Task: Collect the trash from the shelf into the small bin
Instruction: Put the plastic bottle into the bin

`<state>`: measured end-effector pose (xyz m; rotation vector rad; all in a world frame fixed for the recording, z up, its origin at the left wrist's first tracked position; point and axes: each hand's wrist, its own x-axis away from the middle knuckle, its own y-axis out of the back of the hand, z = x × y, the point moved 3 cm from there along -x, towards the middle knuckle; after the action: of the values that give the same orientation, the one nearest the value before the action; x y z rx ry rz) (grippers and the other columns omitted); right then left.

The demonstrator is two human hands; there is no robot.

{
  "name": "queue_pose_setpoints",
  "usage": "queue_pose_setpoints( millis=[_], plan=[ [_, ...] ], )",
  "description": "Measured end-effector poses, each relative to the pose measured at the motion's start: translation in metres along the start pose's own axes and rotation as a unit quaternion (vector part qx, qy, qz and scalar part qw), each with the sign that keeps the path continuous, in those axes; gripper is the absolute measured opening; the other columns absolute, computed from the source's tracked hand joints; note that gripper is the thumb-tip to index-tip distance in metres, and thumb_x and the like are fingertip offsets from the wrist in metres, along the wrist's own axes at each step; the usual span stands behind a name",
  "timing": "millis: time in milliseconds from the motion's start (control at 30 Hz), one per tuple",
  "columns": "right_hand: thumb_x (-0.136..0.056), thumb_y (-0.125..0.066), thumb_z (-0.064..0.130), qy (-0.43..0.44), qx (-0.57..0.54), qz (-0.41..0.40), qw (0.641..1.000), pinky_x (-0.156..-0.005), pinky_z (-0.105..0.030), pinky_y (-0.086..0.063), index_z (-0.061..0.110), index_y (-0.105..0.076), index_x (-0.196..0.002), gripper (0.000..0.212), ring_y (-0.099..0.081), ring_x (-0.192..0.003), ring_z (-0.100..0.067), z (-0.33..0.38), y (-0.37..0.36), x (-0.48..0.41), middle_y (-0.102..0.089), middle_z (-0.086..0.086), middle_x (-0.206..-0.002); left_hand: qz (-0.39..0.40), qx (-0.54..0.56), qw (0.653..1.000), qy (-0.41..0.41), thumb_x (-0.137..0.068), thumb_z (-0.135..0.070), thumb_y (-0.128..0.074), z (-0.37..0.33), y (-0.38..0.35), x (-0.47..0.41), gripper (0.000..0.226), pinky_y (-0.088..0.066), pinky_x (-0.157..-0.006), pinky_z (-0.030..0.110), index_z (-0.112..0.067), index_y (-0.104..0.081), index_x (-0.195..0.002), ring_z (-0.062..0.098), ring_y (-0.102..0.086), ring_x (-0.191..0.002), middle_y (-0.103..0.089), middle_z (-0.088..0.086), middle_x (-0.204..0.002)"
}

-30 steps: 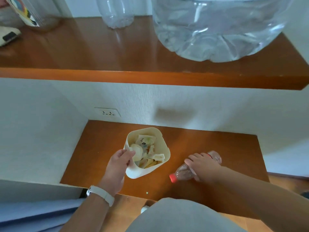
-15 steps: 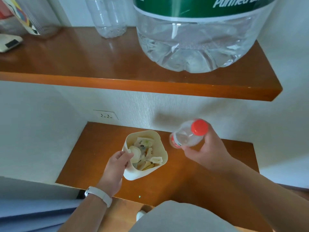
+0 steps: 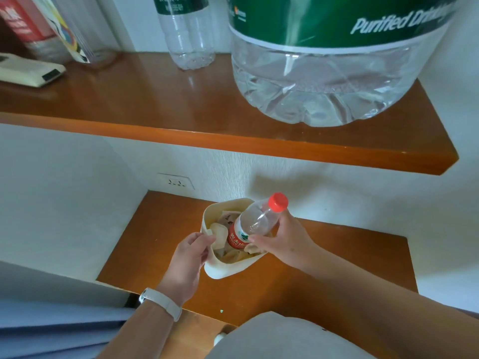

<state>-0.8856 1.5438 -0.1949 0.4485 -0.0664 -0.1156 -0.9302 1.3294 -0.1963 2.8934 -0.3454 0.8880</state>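
Since half a second ago, our right hand [image 3: 282, 239] has carried the bottle [image 3: 255, 222] base-first into the small bin [image 3: 225, 268] on the lower shelf [image 3: 337, 260], fingers wrapped around it; left hand [image 3: 189, 257] pinches the rim, steadying.

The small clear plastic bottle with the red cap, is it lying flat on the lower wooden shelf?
No, the right hand holds the small clear plastic bottle tilted over the cream bin.

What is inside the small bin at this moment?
The small bin holds pale crumpled wrappers and the lower end of the red-capped bottle, held by the right hand. The bin's bottom is covered.
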Motion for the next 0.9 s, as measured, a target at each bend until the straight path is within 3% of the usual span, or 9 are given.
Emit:
queue_pose_setpoints(
  millis=[133,200,267,433,667,900],
  plan=[
    [-0.078,-0.082,0.034,-0.016,-0.06,0.018,0.998,-0.078,-0.018,-0.054,0.035,-0.048,-0.112,0.048,-0.063,-0.092,0.002,-0.007,-0.001,-0.005,-0.064,0.011,-0.1,-0.009,-0.005,1.0,0.003,-0.1,-0.021,-0.056,-0.004,0.003,-0.001,0.019,-0.052,-0.092,0.034,-0.008,-0.061,-0.113,0.029,-0.063,-0.106,-0.066,0.018,-0.109],
    [-0.079,-0.079,0.039,-0.024,-0.081,-0.012,0.996,-0.081,-0.03,-0.058,0.03,-0.051,-0.116,0.048,-0.067,-0.091,-0.006,-0.012,0.004,-0.005,-0.066,0.007,-0.099,-0.013,-0.013,1.0,0.003,-0.1,-0.021,-0.057,-0.006,0.002,-0.001,0.014,-0.051,-0.081,0.028,-0.01,-0.061,-0.109,0.025,-0.063,-0.1,-0.065,0.015,-0.103],
    [-0.083,-0.076,0.035,-0.039,-0.098,-0.066,0.992,-0.082,-0.026,-0.057,0.029,-0.049,-0.118,0.045,-0.065,-0.092,-0.006,-0.014,0.013,-0.002,-0.061,0.008,-0.101,-0.017,-0.02,1.0,0.003,-0.099,-0.02,-0.057,-0.007,0.001,-0.001,0.011,-0.049,-0.074,0.025,-0.012,-0.061,-0.105,0.021,-0.061,-0.093,-0.063,0.011,-0.097],
    [-0.088,-0.071,0.037,-0.066,-0.105,-0.091,0.988,-0.079,-0.018,-0.051,0.028,-0.058,-0.105,0.024,-0.063,-0.092,-0.004,-0.018,0.023,0.004,-0.064,0.008,-0.099,-0.01,-0.032,0.999,0.004,-0.098,-0.02,-0.06,-0.008,-0.005,-0.003,0.01,-0.05,-0.075,0.027,-0.014,-0.062,-0.106,0.024,-0.064,-0.099,-0.066,0.011,-0.101],
    [-0.087,-0.071,0.036,-0.079,-0.101,-0.074,0.989,-0.076,-0.019,-0.048,0.025,-0.059,-0.107,0.026,-0.064,-0.084,-0.001,-0.018,0.012,0.011,-0.067,0.009,-0.092,0.018,-0.087,0.996,0.006,-0.093,-0.019,-0.066,-0.004,-0.022,-0.004,0.016,-0.051,-0.078,0.03,-0.01,-0.064,-0.106,0.028,-0.065,-0.101,-0.07,0.013,-0.103],
    [-0.089,-0.069,0.04,-0.082,-0.052,-0.06,0.993,-0.08,-0.02,-0.045,0.029,-0.057,-0.103,0.022,-0.06,-0.092,-0.007,-0.023,0.024,0.012,-0.062,0.007,-0.098,0.032,0.001,0.999,0.044,-0.096,-0.015,-0.062,0.012,-0.029,-0.002,0.018,-0.053,-0.075,0.03,-0.008,-0.062,-0.112,0.029,-0.064,-0.102,-0.068,0.016,-0.107]
  ],
)
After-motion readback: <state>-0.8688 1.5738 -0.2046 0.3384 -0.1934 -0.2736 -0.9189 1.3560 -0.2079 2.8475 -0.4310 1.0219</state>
